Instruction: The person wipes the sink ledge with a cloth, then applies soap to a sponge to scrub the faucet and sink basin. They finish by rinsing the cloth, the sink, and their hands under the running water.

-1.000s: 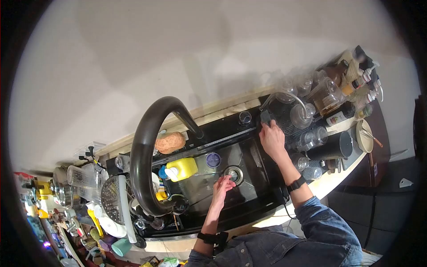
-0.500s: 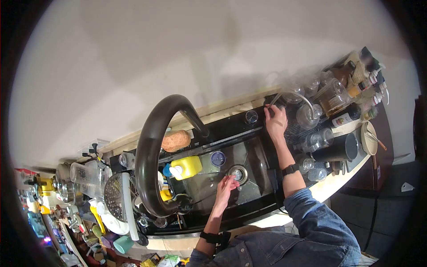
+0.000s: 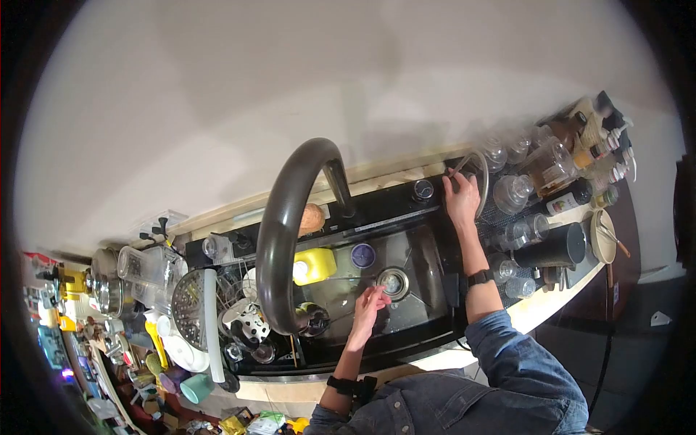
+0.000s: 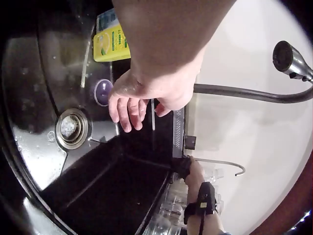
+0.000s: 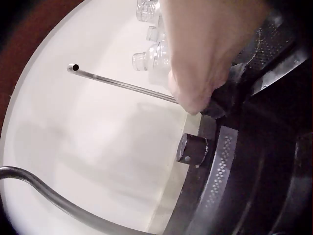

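Observation:
My right hand (image 3: 462,199) is at the far right corner of the black sink (image 3: 377,348), by the foot of a thin curved tap (image 3: 484,181). It holds a dark grey cloth (image 5: 227,100) down against the sink's ledge; in the right wrist view the hand's back hides most of the fingers. Over the basin hangs my left hand (image 3: 368,308), fingers loosely bent with nothing in them, near the metal drain (image 4: 72,128). A round purple thing (image 3: 363,255) lies in the basin beyond it, beside a yellow bottle (image 3: 315,265).
A thick dark faucet (image 3: 279,225) arches over the sink's left part. A round black knob (image 3: 423,190) stands on the back ledge. Clear glasses and jars (image 3: 513,194) crowd the right side, along with a black cylinder (image 3: 554,245). A drying rack with dishes stands left.
My right hand has slid the cloth farther back and right along the ledge, to the thin tap's foot. My left hand stays over the basin. The head view has shifted slightly.

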The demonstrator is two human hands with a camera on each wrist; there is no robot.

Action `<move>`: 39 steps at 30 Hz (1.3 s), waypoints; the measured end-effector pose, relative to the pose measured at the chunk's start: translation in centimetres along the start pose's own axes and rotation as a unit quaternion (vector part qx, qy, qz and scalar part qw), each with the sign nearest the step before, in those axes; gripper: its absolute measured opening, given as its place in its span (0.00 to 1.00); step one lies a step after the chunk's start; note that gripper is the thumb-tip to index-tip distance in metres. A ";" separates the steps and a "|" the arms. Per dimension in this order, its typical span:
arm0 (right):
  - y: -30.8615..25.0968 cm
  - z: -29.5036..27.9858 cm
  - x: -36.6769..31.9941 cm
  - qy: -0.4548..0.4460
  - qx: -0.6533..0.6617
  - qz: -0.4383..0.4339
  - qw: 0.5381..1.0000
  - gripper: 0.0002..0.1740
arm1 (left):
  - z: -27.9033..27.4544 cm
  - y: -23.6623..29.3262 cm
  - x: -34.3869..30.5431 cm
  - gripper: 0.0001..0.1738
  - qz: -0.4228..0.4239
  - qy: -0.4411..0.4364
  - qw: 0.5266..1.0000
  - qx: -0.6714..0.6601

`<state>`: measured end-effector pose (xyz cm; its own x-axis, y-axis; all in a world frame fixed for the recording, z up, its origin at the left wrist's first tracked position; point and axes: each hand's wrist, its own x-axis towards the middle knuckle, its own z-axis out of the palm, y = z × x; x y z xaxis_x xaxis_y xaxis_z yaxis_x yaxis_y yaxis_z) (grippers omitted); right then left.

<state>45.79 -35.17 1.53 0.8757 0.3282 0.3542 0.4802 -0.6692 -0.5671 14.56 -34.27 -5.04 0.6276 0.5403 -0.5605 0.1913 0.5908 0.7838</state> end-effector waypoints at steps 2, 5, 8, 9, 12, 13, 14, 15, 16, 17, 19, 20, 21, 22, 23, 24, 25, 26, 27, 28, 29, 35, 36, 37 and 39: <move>2.1 0.8 0.2 0.004 0.034 -0.031 0.999 0.14 | -0.3 -0.3 0.0 0.19 -0.001 0.004 1.000 0.002; 3.1 1.5 0.7 -0.001 0.009 -0.034 0.999 0.12 | -0.3 -0.7 0.3 0.19 -0.008 0.002 1.000 -0.005; 2.8 1.8 0.4 0.041 0.040 -0.049 0.997 0.10 | 0.2 -0.5 0.8 0.19 -0.018 0.000 1.000 0.001; 2.1 1.5 0.3 0.051 0.030 -0.041 0.997 0.10 | 0.4 -0.6 0.9 0.19 -0.020 -0.001 1.000 0.001; 0.4 0.7 0.0 0.085 0.012 -0.029 0.996 0.10 | 0.6 -0.7 1.1 0.20 -0.022 -0.002 1.000 0.002; 0.6 0.8 0.0 0.082 0.003 -0.028 0.996 0.10 | 0.6 -0.6 1.1 0.20 -0.021 -0.002 1.000 0.002; 0.8 0.9 0.1 0.078 -0.005 -0.028 0.997 0.11 | 0.6 -0.6 1.0 0.20 -0.020 -0.002 1.000 0.003; 0.8 0.9 0.1 0.074 -0.014 -0.028 0.997 0.11 | 0.4 -0.8 1.0 0.20 -0.018 -0.001 1.000 0.001; 0.8 1.0 0.0 0.076 -0.020 -0.030 0.996 0.12 | 0.2 -1.1 1.0 0.20 -0.017 -0.001 1.000 -0.001; 0.7 0.9 0.0 0.078 -0.026 -0.033 0.996 0.12 | -0.1 -1.3 1.0 0.20 -0.014 -0.001 1.000 -0.003; 0.6 0.9 0.0 0.073 -0.036 -0.026 0.996 0.13 | -0.3 -1.3 0.9 0.20 -0.017 0.002 1.000 -0.003; 0.7 1.0 0.0 0.066 -0.040 -0.017 0.997 0.14 | -0.4 -1.3 0.8 0.20 -0.019 0.004 1.000 -0.003; 0.7 1.1 0.0 0.059 -0.043 -0.008 0.997 0.14 | -0.4 -1.3 0.7 0.20 -0.014 0.005 1.000 -0.001; 0.8 0.9 -0.1 0.062 -0.033 -0.019 0.997 0.15 | -0.4 -1.3 0.6 0.20 -0.009 0.006 1.000 0.001; 0.9 0.7 -0.4 0.065 -0.021 -0.030 0.997 0.17 | -0.5 -1.2 0.5 0.19 -0.003 0.007 1.000 0.003; 1.1 0.4 -0.8 0.067 -0.009 -0.043 0.997 0.19 | -0.7 -1.1 0.4 0.20 -0.006 0.009 1.000 0.012; 1.0 -0.3 -1.3 0.040 0.011 -0.047 0.998 0.23 | -0.7 -1.0 0.3 0.20 -0.008 0.010 1.000 0.021; 0.8 -0.9 -2.2 0.034 0.045 -0.027 0.998 0.24 | -0.8 -1.0 0.3 0.21 -0.011 0.012 0.999 0.029; 0.2 -1.6 -3.2 0.027 0.077 -0.007 0.997 0.24 | -0.9 -1.3 0.4 0.21 -0.016 0.017 0.999 0.028; -0.5 -2.4 -4.1 0.021 0.114 -0.013 0.993 0.24 | -1.1 -1.6 0.7 0.21 -0.024 0.020 0.999 0.027; -1.5 -3.2 -5.0 0.015 0.151 -0.017 0.988 0.24 | -1.2 -2.0 0.8 0.21 -0.031 0.023 0.999 0.027; -5.8 -2.5 -9.2 -0.072 0.001 -0.250 0.966 0.27 | -0.6 -1.8 1.0 0.21 -0.029 0.003 0.999 0.035; -6.9 -1.4 -8.1 -0.035 0.004 -0.282 0.959 0.26 | -0.6 -1.8 1.0 0.21 -0.029 0.007 0.999 0.043; -7.7 -0.2 -7.3 -0.022 -0.026 -0.295 0.955 0.18 | -0.6 -1.7 0.9 0.20 -0.032 0.010 0.998 0.053; -7.9 2.9 -6.5 -0.087 -0.125 -0.219 0.964 0.09 | -0.8 -1.8 0.9 0.20 -0.030 0.011 0.998 0.050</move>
<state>36.45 -30.12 1.56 0.5970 0.7080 0.3773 0.7978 -0.5735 -0.1862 14.21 -34.40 -7.17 0.5957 0.5195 -0.6126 0.3033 0.5607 0.7705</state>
